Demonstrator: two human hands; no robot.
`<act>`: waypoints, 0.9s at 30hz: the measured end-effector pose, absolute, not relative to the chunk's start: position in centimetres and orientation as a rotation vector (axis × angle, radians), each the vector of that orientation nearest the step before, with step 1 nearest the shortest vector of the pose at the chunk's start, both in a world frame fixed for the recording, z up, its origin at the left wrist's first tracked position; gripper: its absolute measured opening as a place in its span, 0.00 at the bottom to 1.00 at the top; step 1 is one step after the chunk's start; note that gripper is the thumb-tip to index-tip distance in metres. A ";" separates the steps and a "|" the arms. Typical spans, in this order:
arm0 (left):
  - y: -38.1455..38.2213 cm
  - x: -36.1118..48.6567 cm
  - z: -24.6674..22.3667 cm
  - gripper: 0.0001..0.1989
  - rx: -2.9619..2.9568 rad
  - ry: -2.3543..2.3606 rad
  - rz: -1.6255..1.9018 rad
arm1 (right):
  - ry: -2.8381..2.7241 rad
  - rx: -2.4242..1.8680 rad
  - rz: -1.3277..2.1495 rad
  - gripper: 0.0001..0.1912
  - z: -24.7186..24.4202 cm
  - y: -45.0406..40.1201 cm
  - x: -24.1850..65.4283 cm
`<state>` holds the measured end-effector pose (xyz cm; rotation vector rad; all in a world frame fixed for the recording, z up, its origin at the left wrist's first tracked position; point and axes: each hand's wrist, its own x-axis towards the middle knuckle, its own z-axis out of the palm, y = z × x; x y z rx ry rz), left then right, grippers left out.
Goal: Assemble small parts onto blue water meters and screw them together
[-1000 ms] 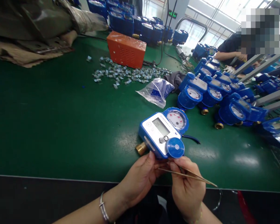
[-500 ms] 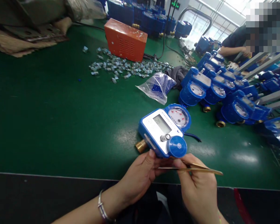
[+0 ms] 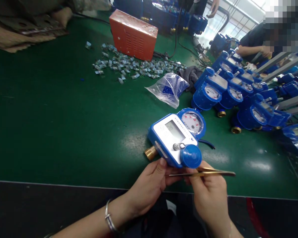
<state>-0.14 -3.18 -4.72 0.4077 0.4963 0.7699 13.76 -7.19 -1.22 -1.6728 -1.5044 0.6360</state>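
Note:
A blue water meter (image 3: 175,133) with a white front, a small display and a round dial lies tilted near the table's front edge. A round blue cap (image 3: 191,156) sits at its near corner beside a small clear cylinder. My left hand (image 3: 150,186) is closed on the meter's near edge, thumb against its side and fingers partly hidden beneath. Just right of it, my right hand (image 3: 210,195) grips a pair of gold-coloured tweezers (image 3: 220,173), whose tips point left towards my left fingers. The right fingertips are partly hidden below the cap.
Behind the meter lies a clear plastic bag (image 3: 169,90) with small blue pieces. Many small clear parts (image 3: 139,67) are scattered before an orange box (image 3: 133,36). More blue meters (image 3: 208,89) stand in rows at right, near another person's arm (image 3: 250,50).
The tweezers have turned slightly in my right hand and now look narrower. The view has shifted a little. At the back, another person's hand has come into view.

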 end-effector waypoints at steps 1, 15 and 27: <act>-3.1 -0.1 -4.7 0.17 0.407 0.486 0.765 | -1.414 -1.665 0.768 0.10 -1.6 -7.1 14.1; -3.3 0.5 -5.2 0.19 0.384 0.510 0.794 | -0.658 -1.346 1.353 0.11 -4.4 -5.7 15.3; -3.5 -0.7 -4.1 0.17 0.345 0.626 0.625 | -0.854 -1.378 1.118 0.05 -4.6 -8.0 15.9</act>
